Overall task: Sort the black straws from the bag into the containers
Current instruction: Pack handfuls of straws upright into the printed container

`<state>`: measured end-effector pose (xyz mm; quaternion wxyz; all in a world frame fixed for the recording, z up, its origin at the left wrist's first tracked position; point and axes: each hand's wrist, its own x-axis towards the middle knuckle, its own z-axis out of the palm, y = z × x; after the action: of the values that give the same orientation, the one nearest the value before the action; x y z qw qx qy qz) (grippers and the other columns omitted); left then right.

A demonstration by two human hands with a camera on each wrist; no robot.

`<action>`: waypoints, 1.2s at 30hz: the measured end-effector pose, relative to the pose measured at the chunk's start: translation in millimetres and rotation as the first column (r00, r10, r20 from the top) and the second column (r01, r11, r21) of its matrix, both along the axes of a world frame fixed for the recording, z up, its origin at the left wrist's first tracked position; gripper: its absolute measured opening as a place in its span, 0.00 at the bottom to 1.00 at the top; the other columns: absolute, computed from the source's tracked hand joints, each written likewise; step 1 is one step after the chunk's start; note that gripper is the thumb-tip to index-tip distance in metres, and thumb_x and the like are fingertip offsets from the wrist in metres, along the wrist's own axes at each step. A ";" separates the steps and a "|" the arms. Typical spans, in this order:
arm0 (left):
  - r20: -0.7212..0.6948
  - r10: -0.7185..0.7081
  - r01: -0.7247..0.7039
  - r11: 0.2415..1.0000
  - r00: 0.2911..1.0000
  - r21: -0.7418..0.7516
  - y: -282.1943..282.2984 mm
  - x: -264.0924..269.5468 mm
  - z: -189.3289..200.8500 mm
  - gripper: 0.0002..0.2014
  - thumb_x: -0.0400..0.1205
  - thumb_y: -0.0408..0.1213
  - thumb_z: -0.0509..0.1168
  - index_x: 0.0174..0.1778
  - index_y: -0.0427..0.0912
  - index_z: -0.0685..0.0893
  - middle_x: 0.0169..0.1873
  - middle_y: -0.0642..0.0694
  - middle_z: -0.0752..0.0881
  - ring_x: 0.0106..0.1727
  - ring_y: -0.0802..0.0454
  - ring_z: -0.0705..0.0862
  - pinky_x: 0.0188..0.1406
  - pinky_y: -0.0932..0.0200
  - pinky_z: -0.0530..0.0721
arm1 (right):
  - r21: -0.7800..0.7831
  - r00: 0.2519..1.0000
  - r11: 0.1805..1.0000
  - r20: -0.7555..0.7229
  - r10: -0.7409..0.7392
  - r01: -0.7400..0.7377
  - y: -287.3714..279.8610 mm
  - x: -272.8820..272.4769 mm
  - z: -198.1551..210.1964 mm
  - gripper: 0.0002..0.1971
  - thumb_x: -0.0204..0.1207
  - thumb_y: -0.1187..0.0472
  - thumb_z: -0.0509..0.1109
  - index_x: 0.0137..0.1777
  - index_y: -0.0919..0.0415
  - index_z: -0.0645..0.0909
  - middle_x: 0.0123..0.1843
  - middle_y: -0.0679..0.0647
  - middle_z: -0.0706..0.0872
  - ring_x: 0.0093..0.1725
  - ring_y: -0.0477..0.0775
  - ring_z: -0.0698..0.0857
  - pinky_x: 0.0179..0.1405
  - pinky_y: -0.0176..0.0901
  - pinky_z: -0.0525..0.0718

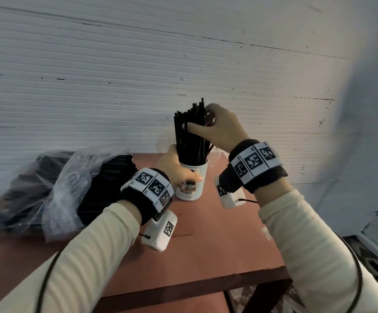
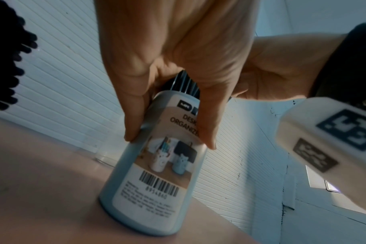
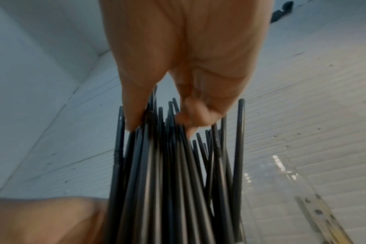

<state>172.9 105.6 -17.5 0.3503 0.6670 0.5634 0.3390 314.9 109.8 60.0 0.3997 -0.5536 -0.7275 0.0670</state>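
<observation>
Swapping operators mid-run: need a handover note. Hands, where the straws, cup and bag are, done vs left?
Left hand: grips the white cup, steadying it upright on the table.
Right hand: grips the upper part of the straws standing in the cup, thumb in front, fingers behind.
Bag: lies on its side at the table's left, holding many black straws.
Clear container: stands just beside the cup; it looks empty, though the view is blurred.
Done: one bundle is in the cup.
Left: let go of the bundle, then move the bag's straws into the containers.
</observation>
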 end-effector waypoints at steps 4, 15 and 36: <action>-0.001 -0.009 0.009 1.000 1.000 0.007 -1.1 -1.0 1.2 0.43 0.61 0.40 0.84 0.70 0.44 0.70 0.61 0.46 0.84 0.63 0.44 0.82 0.66 0.43 0.81 | 0.281 0.993 0.953 0.073 0.094 -0.111 2.1 -7.6 2.4 0.33 0.75 0.50 0.74 0.77 0.57 0.67 0.72 0.55 0.73 0.68 0.53 0.75 0.68 0.43 0.73; -0.008 -0.011 0.011 0.999 1.000 -0.037 4.7 5.9 -1.3 0.52 0.42 0.56 0.79 0.66 0.45 0.76 0.57 0.48 0.86 0.58 0.47 0.85 0.61 0.46 0.84 | 0.155 0.975 0.978 0.193 0.107 -0.138 -4.4 -7.7 -2.9 0.18 0.86 0.59 0.54 0.70 0.60 0.78 0.71 0.52 0.80 0.70 0.51 0.77 0.65 0.33 0.68; 0.166 0.240 -0.283 0.904 0.956 0.322 -89.9 -122.4 54.5 0.18 0.74 0.24 0.62 0.51 0.53 0.83 0.46 0.53 0.85 0.45 0.53 0.84 0.37 0.62 0.77 | -0.113 0.936 0.938 -0.174 0.305 -0.327 -85.4 -106.7 -36.7 0.10 0.77 0.65 0.66 0.55 0.60 0.85 0.51 0.51 0.88 0.50 0.47 0.84 0.51 0.35 0.82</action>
<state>50.5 15.7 36.9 0.2143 0.6139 0.5576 0.5160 208.2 24.5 23.3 0.3988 -0.4491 -0.7675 0.2241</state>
